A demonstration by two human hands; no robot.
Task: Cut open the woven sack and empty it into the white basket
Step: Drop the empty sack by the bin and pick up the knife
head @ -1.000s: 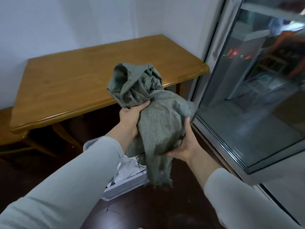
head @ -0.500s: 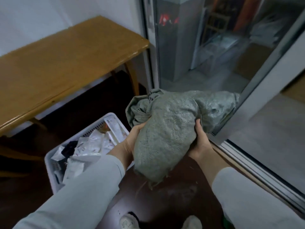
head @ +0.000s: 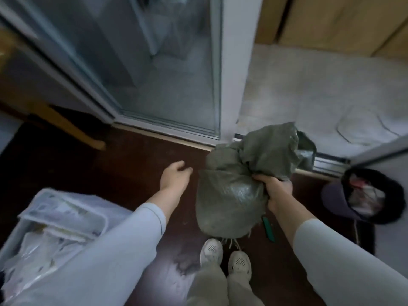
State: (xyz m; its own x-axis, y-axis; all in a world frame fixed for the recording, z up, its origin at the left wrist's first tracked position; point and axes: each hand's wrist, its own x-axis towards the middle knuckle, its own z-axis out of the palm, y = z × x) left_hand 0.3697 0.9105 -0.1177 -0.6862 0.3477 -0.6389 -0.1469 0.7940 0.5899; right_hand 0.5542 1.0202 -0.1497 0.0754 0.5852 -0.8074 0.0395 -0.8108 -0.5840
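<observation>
The grey-green woven sack (head: 234, 195) hangs crumpled over the dark floor, in front of my feet. My right hand (head: 276, 191) grips its bunched fabric at the right side. My left hand (head: 175, 176) is off the sack, a little to its left, with loosely bent fingers holding nothing. The white basket (head: 28, 219) stands at the lower left, filled with several white packets, and my left sleeve hides part of it. A green cutter (head: 269, 228) lies on the floor just right of the sack's bottom.
A dark bin (head: 333, 199) lined with a black bag stands at the right. A glass sliding door (head: 159, 69) and its sill run across ahead. A wooden table leg (head: 72, 129) slants at the left. My white shoes (head: 225, 257) are below the sack.
My view has swung right, away from the table. My left hand has let go of the sack, which now hangs from my right hand alone, farther right of the basket.
</observation>
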